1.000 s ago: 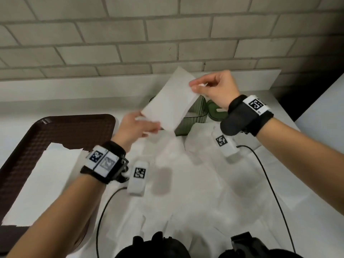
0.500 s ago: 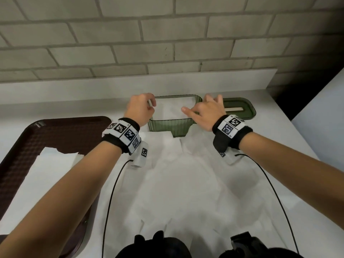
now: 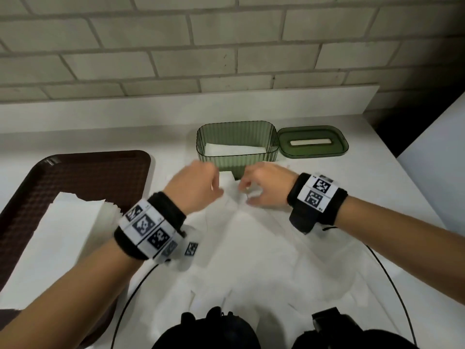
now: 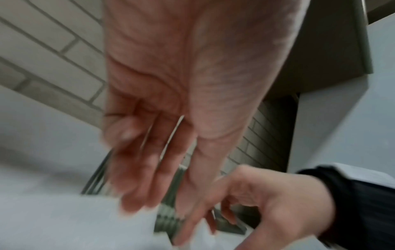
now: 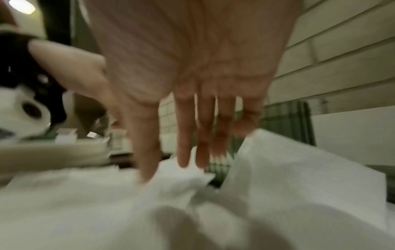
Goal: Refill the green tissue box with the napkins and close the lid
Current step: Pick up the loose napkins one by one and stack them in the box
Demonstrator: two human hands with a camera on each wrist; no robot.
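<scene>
The green ribbed tissue box (image 3: 236, 161) stands open at the back of the counter, a white napkin (image 3: 234, 149) lying flat inside it. Its green lid (image 3: 313, 142), with a slot, lies flat just right of the box. Loose white napkins (image 3: 251, 248) cover the counter in front of the box. My left hand (image 3: 216, 187) and right hand (image 3: 245, 190) hover close together over the far edge of this pile, just before the box. In the right wrist view the right hand (image 5: 166, 169) points straight fingers down, its thumb touching a napkin (image 5: 107, 203). The left hand (image 4: 136, 203) is blurred, relaxed and empty.
A brown tray (image 3: 75, 172) at the left holds more white napkins (image 3: 50, 243). A brick wall with a white ledge (image 3: 176, 104) runs behind the box. The counter's right edge (image 3: 412, 187) drops off near my right forearm. Black cables (image 3: 392, 285) trail from both wrists.
A second ago both hands held a napkin above the box, then set it inside. Both hands have since pulled back toward me, down to the loose napkins.
</scene>
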